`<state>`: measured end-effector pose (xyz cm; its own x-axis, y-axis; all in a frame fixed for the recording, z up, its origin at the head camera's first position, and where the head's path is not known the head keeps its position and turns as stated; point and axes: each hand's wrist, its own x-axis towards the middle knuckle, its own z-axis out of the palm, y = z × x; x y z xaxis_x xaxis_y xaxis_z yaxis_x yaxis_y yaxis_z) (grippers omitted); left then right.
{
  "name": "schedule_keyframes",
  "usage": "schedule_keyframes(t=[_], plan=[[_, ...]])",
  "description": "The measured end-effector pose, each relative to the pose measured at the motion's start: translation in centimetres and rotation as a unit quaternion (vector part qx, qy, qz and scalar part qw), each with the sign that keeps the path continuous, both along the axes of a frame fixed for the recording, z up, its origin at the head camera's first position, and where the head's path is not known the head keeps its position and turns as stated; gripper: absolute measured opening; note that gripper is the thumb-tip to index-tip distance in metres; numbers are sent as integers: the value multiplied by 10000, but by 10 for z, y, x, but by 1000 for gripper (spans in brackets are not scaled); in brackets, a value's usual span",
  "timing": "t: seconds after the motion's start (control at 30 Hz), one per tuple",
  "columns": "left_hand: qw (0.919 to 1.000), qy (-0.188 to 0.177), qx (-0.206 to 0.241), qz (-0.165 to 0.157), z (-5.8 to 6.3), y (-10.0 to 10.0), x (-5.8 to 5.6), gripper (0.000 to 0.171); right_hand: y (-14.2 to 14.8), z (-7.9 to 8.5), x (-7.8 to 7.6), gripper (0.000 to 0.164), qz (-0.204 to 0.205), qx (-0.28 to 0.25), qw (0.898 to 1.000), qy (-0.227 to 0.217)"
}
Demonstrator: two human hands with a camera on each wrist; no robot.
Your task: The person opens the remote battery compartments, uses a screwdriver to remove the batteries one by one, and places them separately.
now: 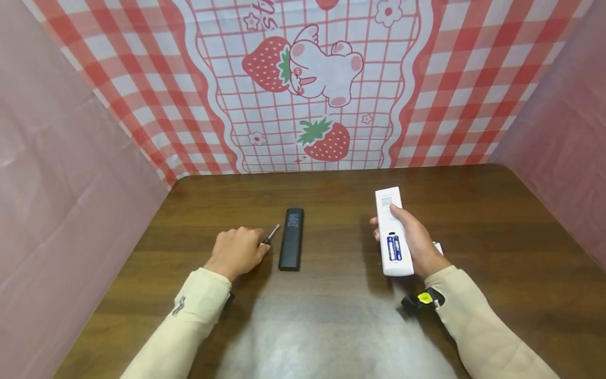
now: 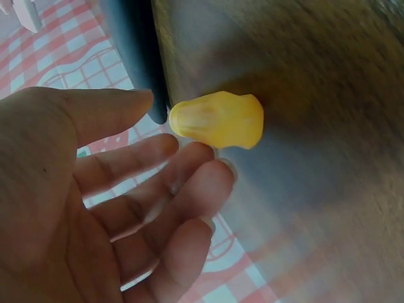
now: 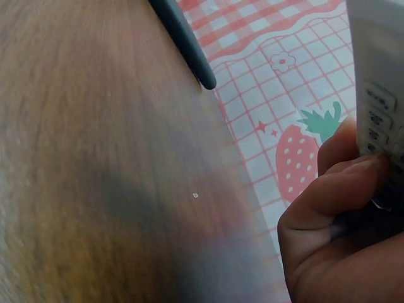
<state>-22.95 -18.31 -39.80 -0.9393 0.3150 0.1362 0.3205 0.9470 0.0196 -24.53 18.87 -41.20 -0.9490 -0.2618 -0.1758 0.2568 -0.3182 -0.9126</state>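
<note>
My right hand (image 1: 418,239) holds a white remote control (image 1: 389,210) above the table, its back turned up. Two blue batteries (image 1: 394,248) sit side by side in its uncovered battery compartment. In the right wrist view, bent fingers (image 3: 341,189) lie against the button side of the remote. My left hand (image 1: 239,250) is at a small screwdriver (image 1: 271,235) lying on the table. The left wrist view shows its yellow handle (image 2: 218,120) just past the thumb and fingertips, which are loosely bent and not closed round it.
A black remote-like bar (image 1: 291,239) with a printed label lies between the hands on the wooden table (image 1: 331,195). A white piece (image 1: 438,246) shows partly behind the right wrist. A tiny light speck (image 3: 196,195) lies on the tabletop. A checked strawberry cloth (image 1: 326,126) hangs behind.
</note>
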Motion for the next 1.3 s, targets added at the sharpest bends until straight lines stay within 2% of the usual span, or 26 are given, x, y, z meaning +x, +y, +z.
schedule_keyframes(t=[0.33, 0.53, 0.73, 0.87, 1.07, 1.3], plan=[[9974, -526, -212, 443, -1, -3, -1, 38, -2, 1, -1, 41, -10, -18, 10000, 43], [9970, -563, -205, 497, -1, -1, -2, 41, -2, 2, -2, 41, 3, -71, 10000, 37], [9972, -464, -237, 530, -4, 4, -7, 40, 1, 0, 0, 49, -24, 19, 10000, 43], [9973, -378, -270, 566, -7, 5, -8, 37, 2, -1, 0, 48, -31, -45, 10000, 80], [9977, -205, -429, 485, -13, 8, -6, 35, 1, -3, 0, 41, -71, -89, 9999, 67], [9985, -33, -423, 353, -15, 10, -3, 35, 1, -3, 1, 49, -63, 90, 9999, 67]])
